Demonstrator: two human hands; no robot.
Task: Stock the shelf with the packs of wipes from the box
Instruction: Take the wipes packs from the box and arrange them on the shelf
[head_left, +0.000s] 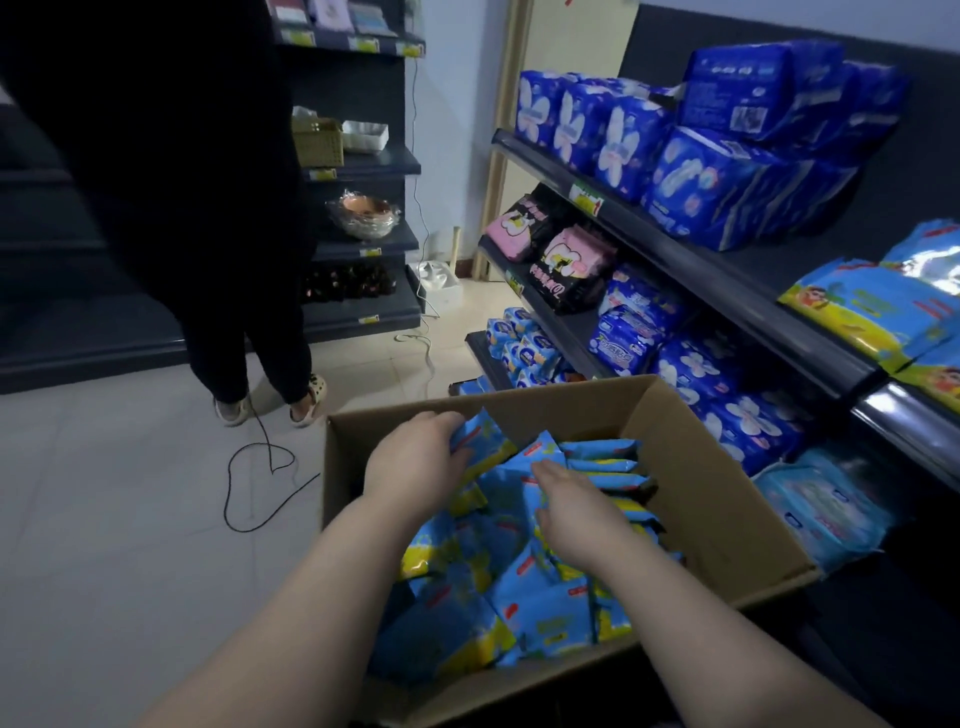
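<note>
Inside the box (719, 499), left hand (415, 460) curls its fingers round a pack of wipes (483, 441), can't tell the right hand (576, 514) grip; probably soft, light, slippery, so pinch edges.

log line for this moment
stage: picking | left hand: grips pack of wipes | right hand: among packs, grip unclear | box: many packs left

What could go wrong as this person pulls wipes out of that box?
1. The packs of wipes lie jumbled and look slick. With the left hand and right hand each gripping some, one could slip and drop.
2. A black cable loops on the floor beside the box, a possible trip hazard.
3. Another person stands near that cable, so stepping that way might mean a bump.
</note>
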